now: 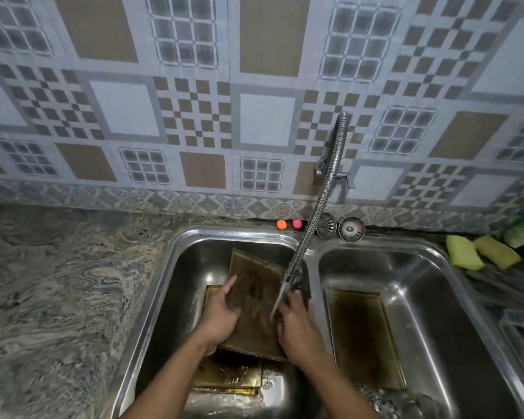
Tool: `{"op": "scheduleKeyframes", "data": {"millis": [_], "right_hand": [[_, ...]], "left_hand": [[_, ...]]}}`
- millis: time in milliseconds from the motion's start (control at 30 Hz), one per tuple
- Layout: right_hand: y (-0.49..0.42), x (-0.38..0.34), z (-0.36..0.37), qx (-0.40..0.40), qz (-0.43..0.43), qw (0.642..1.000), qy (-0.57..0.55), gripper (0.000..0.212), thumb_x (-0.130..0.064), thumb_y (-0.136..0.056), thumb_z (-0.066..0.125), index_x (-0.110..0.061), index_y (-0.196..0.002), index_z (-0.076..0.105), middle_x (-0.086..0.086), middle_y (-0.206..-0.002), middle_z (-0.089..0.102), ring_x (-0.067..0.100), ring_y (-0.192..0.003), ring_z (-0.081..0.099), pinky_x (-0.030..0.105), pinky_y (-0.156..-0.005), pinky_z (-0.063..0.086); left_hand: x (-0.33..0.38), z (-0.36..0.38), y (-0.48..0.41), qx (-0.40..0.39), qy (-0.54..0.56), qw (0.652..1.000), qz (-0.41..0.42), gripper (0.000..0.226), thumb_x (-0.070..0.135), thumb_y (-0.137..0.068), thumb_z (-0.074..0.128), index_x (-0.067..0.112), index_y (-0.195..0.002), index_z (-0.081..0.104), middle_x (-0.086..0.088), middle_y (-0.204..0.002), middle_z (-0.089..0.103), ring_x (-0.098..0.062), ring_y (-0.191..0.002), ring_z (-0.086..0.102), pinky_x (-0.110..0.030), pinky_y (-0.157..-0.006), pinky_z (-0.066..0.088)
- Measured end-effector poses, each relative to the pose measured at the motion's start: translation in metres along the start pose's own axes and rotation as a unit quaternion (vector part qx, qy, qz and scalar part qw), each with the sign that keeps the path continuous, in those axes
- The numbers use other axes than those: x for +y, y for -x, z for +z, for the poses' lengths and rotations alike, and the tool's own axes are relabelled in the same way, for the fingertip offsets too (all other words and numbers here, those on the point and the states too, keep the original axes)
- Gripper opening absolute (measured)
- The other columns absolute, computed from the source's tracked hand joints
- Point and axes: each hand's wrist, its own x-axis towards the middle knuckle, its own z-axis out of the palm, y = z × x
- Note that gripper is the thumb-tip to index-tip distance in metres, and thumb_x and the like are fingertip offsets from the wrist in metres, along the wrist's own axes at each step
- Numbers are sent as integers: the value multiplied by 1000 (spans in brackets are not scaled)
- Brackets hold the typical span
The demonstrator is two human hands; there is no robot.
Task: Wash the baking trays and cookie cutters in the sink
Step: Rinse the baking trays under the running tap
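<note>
I am rinsing the browned rectangular metal baking tray [254,300], tilted in the stainless steel sink's [182,261] left basin under the flexible steel tap [324,207], my left hand [221,317] and right hand [300,326] gripping its side edges; next, I judge, it needs turning over.

Dim indoor light, soft blur throughout, wide-angle bending at edges

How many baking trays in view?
3: held tray, tilted in the left basin, held by left hand and right hand; lower tray flat beneath it; right tray in the right basin. More may hide underneath.
</note>
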Motion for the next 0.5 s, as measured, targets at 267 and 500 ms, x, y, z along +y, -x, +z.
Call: {"op": "scheduleKeyframes", "data": {"millis": [267, 500], "right_hand": [[-54, -11, -11, -21, 108, 993, -46, 84, -75, -86, 26, -24, -152, 24, 12, -158, 24, 34, -147, 18, 46, -121, 12], [-42, -29, -39, -57, -113, 992, -9, 68, -64, -95, 34, -33, -154, 20, -12, -163, 6, 12, -150, -3, 48, -122, 7]], "left_hand": [[-2, 6, 20, -57, 49, 997, 4, 62, 10, -96, 60, 41, -144, 36, 10, -118, 66, -6, -97, 70, -19, -69, 57], [-2, 0, 16, -5, 90, 994, 60, 54, 26, -96, 60, 46, -143, 43, 2, -152, 43, -15, -133, 49, -35, -105, 48]]}}
